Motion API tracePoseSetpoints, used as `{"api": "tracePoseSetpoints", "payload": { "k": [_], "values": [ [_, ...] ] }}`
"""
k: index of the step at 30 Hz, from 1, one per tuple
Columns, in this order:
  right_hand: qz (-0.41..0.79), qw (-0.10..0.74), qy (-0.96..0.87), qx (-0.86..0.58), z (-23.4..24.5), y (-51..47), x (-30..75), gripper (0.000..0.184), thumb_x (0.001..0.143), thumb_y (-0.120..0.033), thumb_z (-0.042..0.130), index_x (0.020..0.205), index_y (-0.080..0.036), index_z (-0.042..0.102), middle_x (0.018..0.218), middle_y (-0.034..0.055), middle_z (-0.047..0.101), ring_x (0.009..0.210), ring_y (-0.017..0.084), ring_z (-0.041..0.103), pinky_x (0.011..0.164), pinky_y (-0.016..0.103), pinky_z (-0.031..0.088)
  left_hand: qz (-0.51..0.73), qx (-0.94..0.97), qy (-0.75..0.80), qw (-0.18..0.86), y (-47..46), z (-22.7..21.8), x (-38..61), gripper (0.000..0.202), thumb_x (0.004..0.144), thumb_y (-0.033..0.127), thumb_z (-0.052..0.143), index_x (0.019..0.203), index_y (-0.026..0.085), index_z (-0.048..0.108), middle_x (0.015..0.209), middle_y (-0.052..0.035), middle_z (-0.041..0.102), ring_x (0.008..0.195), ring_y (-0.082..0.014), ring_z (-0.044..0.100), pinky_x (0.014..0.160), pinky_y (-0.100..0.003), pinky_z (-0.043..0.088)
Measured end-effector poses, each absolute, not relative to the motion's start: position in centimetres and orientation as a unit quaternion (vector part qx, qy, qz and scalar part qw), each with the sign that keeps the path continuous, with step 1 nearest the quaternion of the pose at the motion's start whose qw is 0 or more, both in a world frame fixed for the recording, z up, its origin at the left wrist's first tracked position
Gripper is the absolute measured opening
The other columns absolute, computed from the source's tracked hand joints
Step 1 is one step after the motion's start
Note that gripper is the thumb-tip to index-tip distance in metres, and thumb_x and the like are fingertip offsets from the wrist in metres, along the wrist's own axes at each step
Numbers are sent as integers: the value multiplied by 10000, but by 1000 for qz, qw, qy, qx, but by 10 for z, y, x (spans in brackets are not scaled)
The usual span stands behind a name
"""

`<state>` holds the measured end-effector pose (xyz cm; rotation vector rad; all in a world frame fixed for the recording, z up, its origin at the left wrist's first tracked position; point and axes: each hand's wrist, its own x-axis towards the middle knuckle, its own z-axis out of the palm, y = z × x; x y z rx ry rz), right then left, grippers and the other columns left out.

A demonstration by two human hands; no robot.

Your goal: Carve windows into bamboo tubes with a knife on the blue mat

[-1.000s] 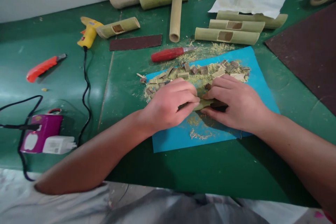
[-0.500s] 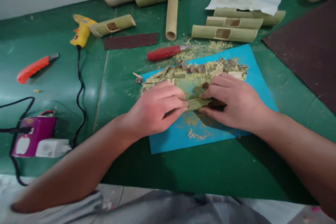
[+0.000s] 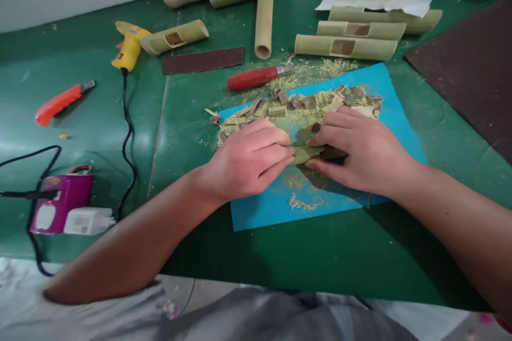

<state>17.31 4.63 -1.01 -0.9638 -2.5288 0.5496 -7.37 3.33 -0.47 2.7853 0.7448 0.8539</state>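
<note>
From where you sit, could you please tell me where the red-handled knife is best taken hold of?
I'd take the red-handled knife by the middle of its handle, coming from above on its left: it lies flat, and its blade points right into the shavings.

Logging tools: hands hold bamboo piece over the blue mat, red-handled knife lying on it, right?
No: head view shows the red-handled knife on the green table beyond the blue mat. Left hand and right hand hold the bamboo piece.
</note>
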Motion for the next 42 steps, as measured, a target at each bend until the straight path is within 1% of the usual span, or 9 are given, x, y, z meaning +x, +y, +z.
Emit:
{"api": "tracePoseSetpoints", "payload": {
  "k": [5, 13, 17, 20, 23, 28, 33, 38, 42],
  "values": [
    [196, 198, -898, -339, -12, 46, 173, 171, 916, -367, 610, 837, -217, 636, 828, 65, 594, 843, 242, 536, 711, 378, 406, 258, 942, 213, 29, 27, -4, -73, 49, 944, 138, 640, 922, 162, 677, 932, -61, 739, 806, -175, 647, 713, -316, 561],
    [185, 199, -899, -344, -13, 48, 173, 156, 912, -348, 616, 833, -216, 636, 830, 57, 591, 845, 233, 536, 722, 367, 408, 275, 929, 247, -9, 35, -9, -76, 65, 938, 133, 637, 921, 161, 693, 914, -66, 739, 800, -182, 659, 721, -342, 567],
    [178, 203, -901, -338, -15, 46, 173, 151, 896, -346, 632, 853, -202, 646, 861, 78, 622, 869, 249, 565, 730, 375, 436, 336, 895, 292, 14, 38, -8, -79, 84, 931, 143, 650, 945, 203, 707, 935, -48, 751, 826, -181, 697, 751, -359, 572],
    [171, 199, -904, -339, -13, 44, 174, 131, 894, -319, 620, 939, -202, 658, 958, 100, 669, 924, 265, 593, 734, 381, 449, 359, 880, 312, 23, 33, -4, -79, 93, 927, 142, 663, 964, 213, 710, 959, -45, 766, 856, -179, 718, 785, -358, 584],
    [149, 205, -908, -332, -8, 40, 176, 135, 909, -294, 588, 988, -212, 662, 992, 103, 695, 935, 270, 615, 739, 390, 453, 350, 880, 321, 32, 27, -2, -77, 84, 924, 157, 677, 980, 213, 706, 976, -45, 775, 861, -184, 726, 798, -363, 592],
    [99, 200, -924, -312, -1, 33, 181, 154, 933, -295, 551, 938, -210, 679, 927, 90, 711, 864, 251, 633, 705, 380, 429, 341, 880, 320, 86, 22, -1, -73, 71, 936, 156, 667, 986, 197, 698, 987, -52, 792, 902, -187, 747, 826, -341, 594],
    [102, 179, -937, -281, -3, 34, 183, 166, 926, -271, 563, 933, -175, 698, 891, 95, 702, 807, 235, 620, 673, 366, 409, 313, 885, 327, 107, 19, -3, -69, 77, 976, 191, 629, 1004, 194, 701, 955, -46, 795, 886, -175, 747, 825, -308, 598],
    [102, 177, -933, -295, -4, 33, 180, 149, 908, -243, 570, 946, -185, 702, 970, 112, 708, 860, 244, 617, 713, 371, 429, 310, 894, 310, 98, 18, -7, -68, 77, 973, 205, 646, 1018, 188, 706, 995, -58, 787, 900, -173, 738, 842, -308, 590],
    [137, 201, -913, -327, -5, 27, 174, 162, 869, -183, 562, 975, -198, 684, 971, 106, 699, 913, 257, 618, 744, 382, 461, 299, 897, 310, 97, 20, -10, -67, 70, 978, 219, 650, 995, 183, 707, 999, -50, 782, 903, -171, 730, 841, -302, 578]
  ]
}}
